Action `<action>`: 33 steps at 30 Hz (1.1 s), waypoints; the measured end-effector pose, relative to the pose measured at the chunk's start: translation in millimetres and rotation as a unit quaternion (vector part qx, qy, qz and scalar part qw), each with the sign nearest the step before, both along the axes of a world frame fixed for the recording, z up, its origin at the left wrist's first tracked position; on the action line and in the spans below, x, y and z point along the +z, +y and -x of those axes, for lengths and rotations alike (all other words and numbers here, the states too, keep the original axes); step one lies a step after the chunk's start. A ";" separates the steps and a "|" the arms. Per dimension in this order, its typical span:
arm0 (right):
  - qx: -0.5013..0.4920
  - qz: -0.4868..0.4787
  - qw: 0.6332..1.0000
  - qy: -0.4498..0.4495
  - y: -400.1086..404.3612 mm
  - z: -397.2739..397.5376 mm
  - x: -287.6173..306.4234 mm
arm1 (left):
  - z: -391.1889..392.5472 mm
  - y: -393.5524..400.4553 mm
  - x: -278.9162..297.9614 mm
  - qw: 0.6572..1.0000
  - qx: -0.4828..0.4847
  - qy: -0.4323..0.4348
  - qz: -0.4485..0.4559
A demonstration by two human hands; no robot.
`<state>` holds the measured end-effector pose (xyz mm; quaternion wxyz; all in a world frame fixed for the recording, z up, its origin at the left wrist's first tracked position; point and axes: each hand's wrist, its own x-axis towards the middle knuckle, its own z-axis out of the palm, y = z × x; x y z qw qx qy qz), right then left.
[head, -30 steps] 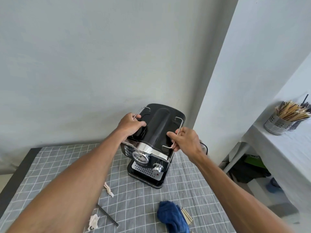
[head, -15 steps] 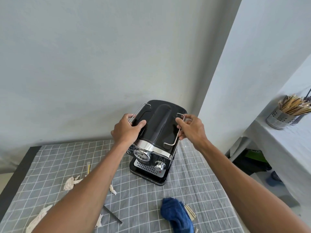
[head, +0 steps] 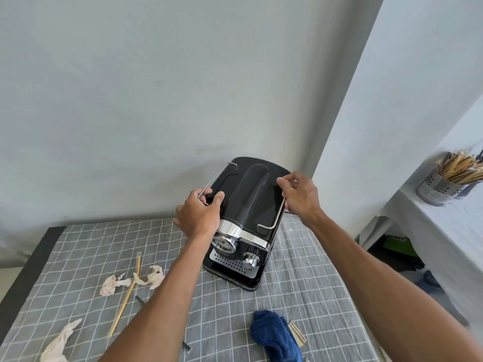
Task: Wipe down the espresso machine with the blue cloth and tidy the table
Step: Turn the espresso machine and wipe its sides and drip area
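The black and chrome espresso machine (head: 248, 205) stands at the far end of the grey checked tablecloth (head: 300, 296), near the wall corner. My left hand (head: 200, 215) grips its left side, thumb on the black top by the left wire rail. My right hand (head: 300, 195) holds the right wire rail near its far end. The blue cloth (head: 274, 335) lies crumpled on the table in front of the machine, untouched, between my forearms.
Crumpled tissue scraps (head: 115, 283) and another scrap (head: 58, 344) lie at the left with a yellow stick (head: 126, 296) and a dark stick (head: 139, 300). A bundle of wooden sticks (head: 296, 333) lies beside the cloth. A metal holder of sticks (head: 441, 186) stands on the right-hand table.
The machine has shifted farther back toward the wall. My right hand slid along the right rail to its far end; my left hand moved slightly toward the machine's front.
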<state>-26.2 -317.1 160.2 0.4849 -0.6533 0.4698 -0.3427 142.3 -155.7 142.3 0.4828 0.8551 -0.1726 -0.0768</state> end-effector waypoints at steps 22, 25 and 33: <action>-0.021 -0.026 0.996 -0.080 80.5 -4.2 6.6 | -80.4 -40.6 44.7 0.969 -0.163 -0.035 -0.185; -0.017 -0.019 0.997 -0.079 83.1 -3.9 1.6 | -80.5 -39.1 36.1 0.968 -0.160 -0.034 -0.189; 0.074 -0.038 0.994 -0.074 69.9 11.5 0.7 | -72.0 -32.8 24.6 0.947 -0.165 -0.177 -0.212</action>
